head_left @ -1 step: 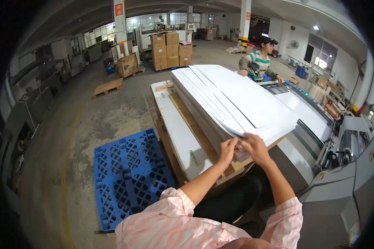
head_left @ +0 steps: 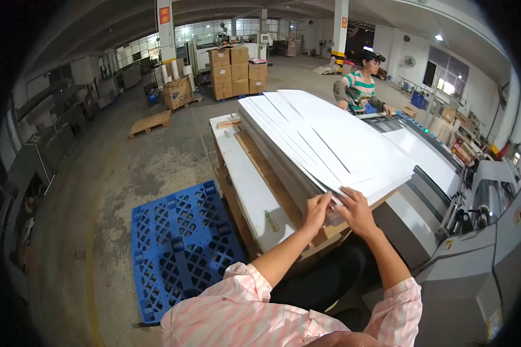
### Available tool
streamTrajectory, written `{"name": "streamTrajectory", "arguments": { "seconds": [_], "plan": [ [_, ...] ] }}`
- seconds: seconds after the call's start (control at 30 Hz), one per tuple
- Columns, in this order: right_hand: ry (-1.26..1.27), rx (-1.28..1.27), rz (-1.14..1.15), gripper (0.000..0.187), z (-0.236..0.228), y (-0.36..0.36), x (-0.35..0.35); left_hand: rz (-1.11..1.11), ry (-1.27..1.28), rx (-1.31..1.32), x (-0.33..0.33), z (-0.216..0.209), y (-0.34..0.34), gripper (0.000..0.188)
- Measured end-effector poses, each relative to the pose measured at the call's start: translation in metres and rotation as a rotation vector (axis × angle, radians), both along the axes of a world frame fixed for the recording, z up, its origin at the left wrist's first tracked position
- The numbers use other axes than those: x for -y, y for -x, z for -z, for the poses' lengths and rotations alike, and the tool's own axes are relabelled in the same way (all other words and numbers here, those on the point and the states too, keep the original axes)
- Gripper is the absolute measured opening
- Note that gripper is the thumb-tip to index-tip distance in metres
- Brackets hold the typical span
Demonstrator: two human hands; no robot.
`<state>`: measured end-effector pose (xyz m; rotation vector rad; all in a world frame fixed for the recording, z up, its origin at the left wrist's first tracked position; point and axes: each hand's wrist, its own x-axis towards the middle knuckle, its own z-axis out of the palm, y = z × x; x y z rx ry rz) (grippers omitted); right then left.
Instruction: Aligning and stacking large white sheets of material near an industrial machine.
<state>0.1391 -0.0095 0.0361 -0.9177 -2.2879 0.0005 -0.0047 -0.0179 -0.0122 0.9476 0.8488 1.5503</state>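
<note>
A tall stack of large white paper sheets (head_left: 353,139) lies in front of me, its top sheets fanned out in uneven steps along the left side. Both hands are at its near corner. My left hand (head_left: 316,210) is closed at the corner, thumb and fingers pinching the sheet edges. Close beside it, my right hand (head_left: 356,211) grips the near edge of the upper sheets, fingers on top and thumb toward the left hand. The undersides of the fingers are hidden.
Wooden boards and a long white box (head_left: 252,194) lie left of the stack. A blue plastic pallet (head_left: 176,246) is on the floor. At right stands a large grey machine (head_left: 460,266); a co-worker (head_left: 362,87) stands behind it. Cardboard boxes (head_left: 231,72) are farther back.
My right hand's fingers have straightened and lie flatter over the sheets. The curled near edge of the top sheets has dropped, and the sheets are fanned slightly differently.
</note>
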Motion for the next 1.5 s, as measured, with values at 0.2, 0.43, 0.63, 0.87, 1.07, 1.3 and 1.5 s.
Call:
{"name": "streamTrajectory", "arguments": {
  "seconds": [0.2, 0.43, 0.63, 0.87, 1.07, 1.3, 1.5],
  "plan": [
    [0.021, -0.298, 0.161, 0.017, 0.025, -0.025, 0.059, -0.160, -0.037, -0.210, -0.013, -0.004, -0.015, 0.021],
    [0.017, -0.106, -0.087, 0.019, 0.103, 0.009, 0.092, -0.305, -0.050, -0.354, -0.049, 0.026, 0.002, 0.019],
    [-0.039, -0.295, -0.047, 0.014, 0.138, 0.029, 0.137, -0.246, -0.006, -0.259, -0.034, 0.017, 0.003, 0.024],
    [-0.095, -0.387, 0.107, 0.015, 0.152, 0.025, 0.191, -0.156, -0.028, -0.385, -0.017, -0.003, 0.000, 0.027],
    [-0.023, -0.443, 0.109, 0.015, 0.161, 0.037, 0.190, -0.070, -0.124, -0.246, -0.033, 0.004, 0.010, 0.029],
    [0.076, -0.484, 0.115, 0.015, 0.182, 0.042, 0.201, -0.071, -0.056, -0.251, -0.070, 0.015, 0.016, 0.024],
    [0.157, -0.548, 0.106, 0.016, 0.189, 0.047, 0.208, -0.001, -0.028, -0.173, -0.097, 0.019, 0.021, 0.022]
  ]
}}
